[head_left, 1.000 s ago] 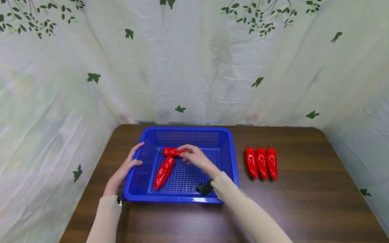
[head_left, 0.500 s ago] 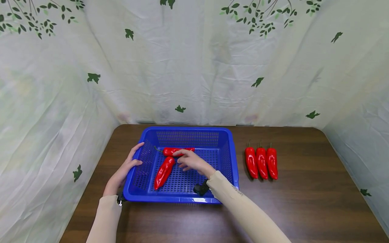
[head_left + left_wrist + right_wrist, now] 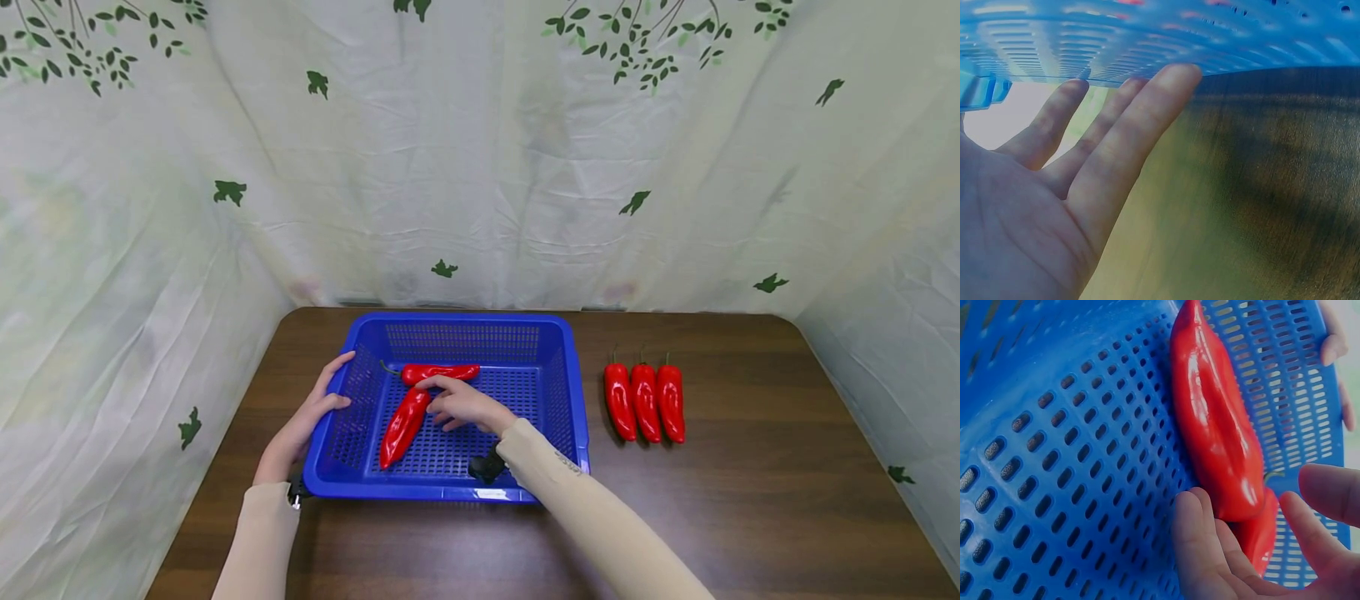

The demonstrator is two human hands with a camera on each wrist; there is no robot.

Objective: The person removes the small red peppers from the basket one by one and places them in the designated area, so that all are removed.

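In the head view a blue plastic basket (image 3: 487,492) holds two glossy red peppers: a slanted pepper (image 3: 403,429) and, above it, a sideways pepper (image 3: 438,373). My left hand (image 3: 300,425) holds the basket's left side, its thumb and index finger at the rim. Other fingers (image 3: 1132,134) reach up straight against the outer wall in the left wrist view. Inside the basket, my right hand (image 3: 468,407) hovers by the slanted pepper's upper end with nothing in its grasp. The right wrist view shows its fingers spread around that end of the slanted pepper (image 3: 1213,412).
Three more red peppers (image 3: 647,402) lie side by side on the brown wooden table (image 3: 750,500), right of the basket. A pale curtain (image 3: 465,208) with leaf prints hangs behind the table and along both sides.
My right hand has left the sideways pepper, which now lies uncovered, and moved left and slightly toward me to the slanted pepper. The left hand has stayed at the rim.
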